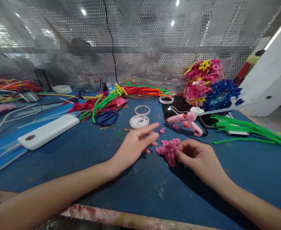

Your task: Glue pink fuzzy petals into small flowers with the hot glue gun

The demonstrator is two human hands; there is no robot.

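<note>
Between the thumb and fingers of my right hand (198, 156) is the edge of a fuzzy pink pipe-cleaner flower (169, 150), low over the blue table. My left hand (139, 140) hovers just left of the flower, fingers extended and apart, with nothing visible in it. Beyond my fingertips lies a small pink fuzzy piece (162, 130), and a second one sits close to the glue gun's nozzle. The pink glue gun (185, 122) rests behind the flower, a long glue stick poking out of its back. A round dish of white beads (139, 121) stands beyond my left hand.
Green pipe cleaners (248, 127) lie at right. Bunches of pink-red flowers (200, 83) and blue flowers (223, 94) stand at the back right. Blue-handled scissors (106, 118) lie left of the beads. A white power bank-like block (49, 131) sits at left. A perforated metal screen (135, 41) rises behind.
</note>
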